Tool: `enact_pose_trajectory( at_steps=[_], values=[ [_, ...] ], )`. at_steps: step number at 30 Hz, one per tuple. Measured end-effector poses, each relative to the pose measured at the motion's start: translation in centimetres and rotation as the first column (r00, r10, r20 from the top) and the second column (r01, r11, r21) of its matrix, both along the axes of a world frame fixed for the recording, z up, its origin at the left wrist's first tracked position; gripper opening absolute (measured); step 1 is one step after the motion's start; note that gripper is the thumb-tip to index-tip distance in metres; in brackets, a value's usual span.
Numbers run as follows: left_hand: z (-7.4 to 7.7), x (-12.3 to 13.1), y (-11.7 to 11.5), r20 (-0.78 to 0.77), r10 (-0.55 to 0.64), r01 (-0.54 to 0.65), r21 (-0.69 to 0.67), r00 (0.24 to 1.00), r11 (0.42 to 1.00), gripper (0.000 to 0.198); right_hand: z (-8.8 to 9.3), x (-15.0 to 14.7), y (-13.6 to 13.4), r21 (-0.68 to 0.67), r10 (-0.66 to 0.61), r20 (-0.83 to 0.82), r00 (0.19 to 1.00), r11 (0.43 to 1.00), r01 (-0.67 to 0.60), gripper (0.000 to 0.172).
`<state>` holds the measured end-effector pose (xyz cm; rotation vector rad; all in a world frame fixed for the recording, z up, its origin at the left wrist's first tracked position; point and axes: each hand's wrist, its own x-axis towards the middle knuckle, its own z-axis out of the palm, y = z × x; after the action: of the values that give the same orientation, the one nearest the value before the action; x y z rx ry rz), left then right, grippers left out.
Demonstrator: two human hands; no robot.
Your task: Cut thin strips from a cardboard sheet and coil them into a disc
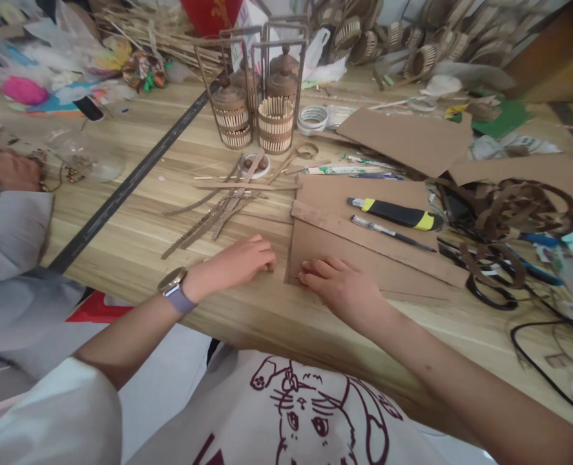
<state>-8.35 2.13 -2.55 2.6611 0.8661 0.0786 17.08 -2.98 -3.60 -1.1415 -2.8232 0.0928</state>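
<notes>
My left hand, with a watch at the wrist, rests on the wooden table just left of the cardboard. Its fingers are curled together, and nothing shows in them. My right hand lies on the near left part of a brown cardboard sheet, fingers stretched out over it. Across that sheet runs a cardboard strip. A black and yellow utility knife and a pen lie beyond my right hand. Several corrugated cardboard strips are crossed in a pile beyond my left hand.
Small lidded stick buckets in frames stand at the back, near a tape roll. Coiled brown strips, black-handled scissors and a cable lie at right. A co-worker's hand is at far left, beside a clear jar.
</notes>
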Motion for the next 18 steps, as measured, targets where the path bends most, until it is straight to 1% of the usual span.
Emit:
enact_pose_trajectory(
  at_steps=[2,4,7,9,10,12,13,14,16,18],
  values=[
    [0.2,-0.9,0.4,-0.016,0.076,-0.075,0.072,0.997,0.995,0.028,0.0,-0.1,0.0,-0.018,-0.005,-0.018,1.000,1.000,0.005,0.022],
    [0.3,-1.3,0.6,-0.018,0.138,-0.133,0.181,0.990,0.974,0.032,0.4,-0.1,0.1,-0.053,-0.008,-0.047,0.999,0.999,0.005,0.022],
    [0.2,-0.5,0.5,-0.010,0.171,-0.160,0.304,0.985,0.939,0.038,1.7,0.4,0.6,-0.166,-0.006,-0.130,0.992,0.986,-0.016,0.024],
    [0.1,0.6,0.2,0.007,0.170,-0.164,0.321,0.985,0.933,0.034,2.8,1.6,1.6,-0.217,-0.065,-0.182,0.981,0.976,0.024,0.027],
    [-0.1,1.2,-0.1,0.021,0.164,-0.163,0.316,0.986,0.935,0.030,3.3,2.5,2.4,-0.206,-0.139,-0.188,0.972,0.974,0.099,0.029],
    [-0.3,2.4,-0.6,0.045,0.132,-0.140,0.288,0.990,0.947,0.027,3.9,4.8,4.5,-0.079,-0.260,-0.161,0.952,0.965,0.250,0.032],
    [-0.5,3.0,-0.9,0.055,0.097,-0.109,0.275,0.994,0.955,0.031,4.0,6.2,5.7,-0.001,-0.331,-0.144,0.933,0.943,0.334,0.034],
    [-0.7,3.5,-1.1,0.057,0.068,-0.080,0.262,0.996,0.962,0.039,4.0,7.6,6.9,0.049,-0.399,-0.103,0.911,0.913,0.406,0.035],
    [-1.1,4.2,-1.3,0.036,0.004,-0.012,0.244,0.999,0.970,0.052,3.6,10.0,9.0,0.083,-0.474,-0.010,0.880,0.877,0.473,0.040],
    [-1.4,4.6,-1.3,0.004,-0.016,0.014,0.226,1.000,0.974,0.056,2.9,11.7,10.4,0.047,-0.466,0.038,0.884,0.884,0.465,0.043]
  ],
)
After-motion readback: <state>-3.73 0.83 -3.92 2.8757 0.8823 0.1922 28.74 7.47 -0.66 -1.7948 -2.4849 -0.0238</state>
